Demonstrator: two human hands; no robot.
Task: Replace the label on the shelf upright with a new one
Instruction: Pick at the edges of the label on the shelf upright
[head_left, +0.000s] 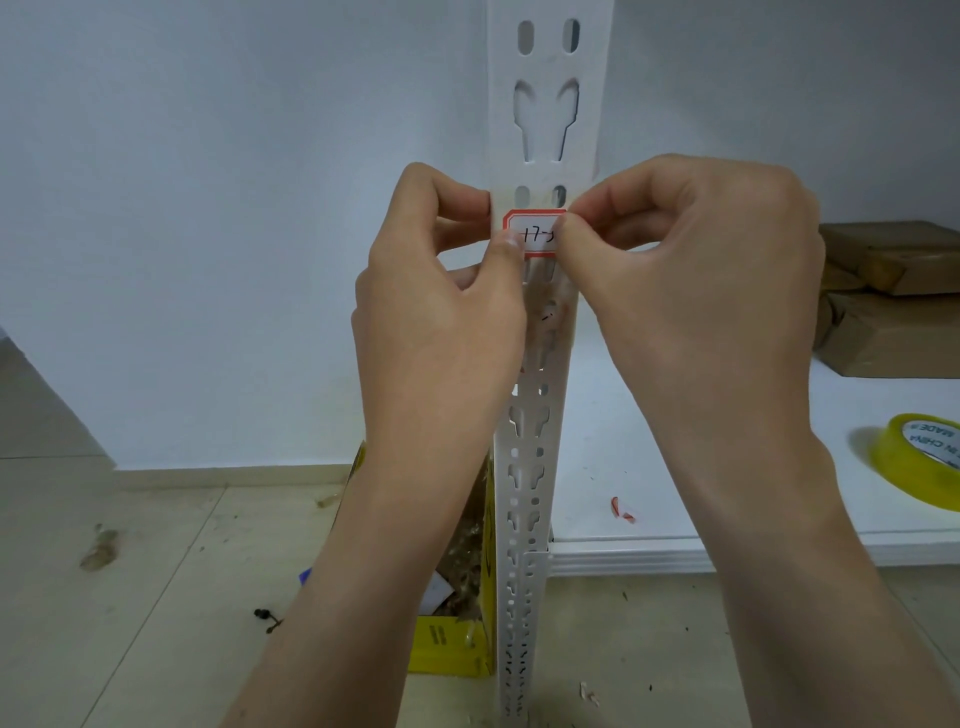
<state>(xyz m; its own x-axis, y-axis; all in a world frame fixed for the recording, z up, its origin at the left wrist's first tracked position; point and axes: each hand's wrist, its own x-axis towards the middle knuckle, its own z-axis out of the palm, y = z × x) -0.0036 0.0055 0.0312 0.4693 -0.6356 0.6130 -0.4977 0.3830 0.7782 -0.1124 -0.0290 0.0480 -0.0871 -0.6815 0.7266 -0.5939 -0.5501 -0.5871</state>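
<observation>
My left grip (441, 291) and right grip (691, 260) each pinch an end of the label (535, 235), held between them flat against the upright (540, 114), I judge to seat it squarely

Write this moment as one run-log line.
phase: label at upright | left hand: pinches label's left edge | right hand: pinches its right edge | tape roll: on shelf

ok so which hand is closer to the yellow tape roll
Right. The right hand pinches the label, up and left of the tape roll; the left hand is farther left, across the upright.
</observation>
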